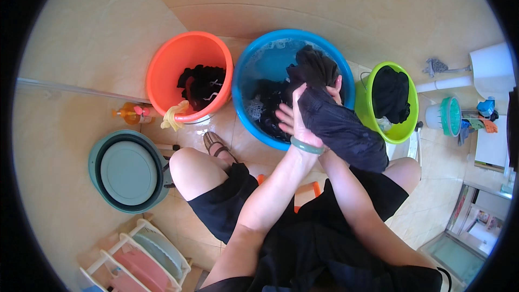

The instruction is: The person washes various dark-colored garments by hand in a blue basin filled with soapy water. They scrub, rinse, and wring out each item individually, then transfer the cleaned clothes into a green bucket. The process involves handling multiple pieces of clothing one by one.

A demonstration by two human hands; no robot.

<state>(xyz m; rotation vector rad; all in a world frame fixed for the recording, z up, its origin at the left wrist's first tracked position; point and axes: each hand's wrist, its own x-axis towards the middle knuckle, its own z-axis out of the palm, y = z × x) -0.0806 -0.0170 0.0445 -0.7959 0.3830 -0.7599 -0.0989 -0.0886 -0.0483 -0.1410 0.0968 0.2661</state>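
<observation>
A dark, wet-looking garment (343, 130) stretches from the blue basin (241, 103) up over my wrists to my right thigh. My left hand (296, 118), with a green bangle at its wrist, is palm up against the cloth. Its fingers are spread to the left, clear of the fabric. My right hand (336, 90) is wrapped round the garment, mostly hidden by it, with fingertips showing at the far side. In the basin, more dark clothes (270, 94) lie in sudsy water.
An orange bucket (157, 75) at the left holds dark clothes, with pale yellow gloves (175, 115) over its rim. A green bucket (403, 131) at the right holds black cloth. Nearer left are a grey-green collapsible basin (130, 173) and a rack (116, 262) of basins. An orange bottle (130, 113) stands by the wall.
</observation>
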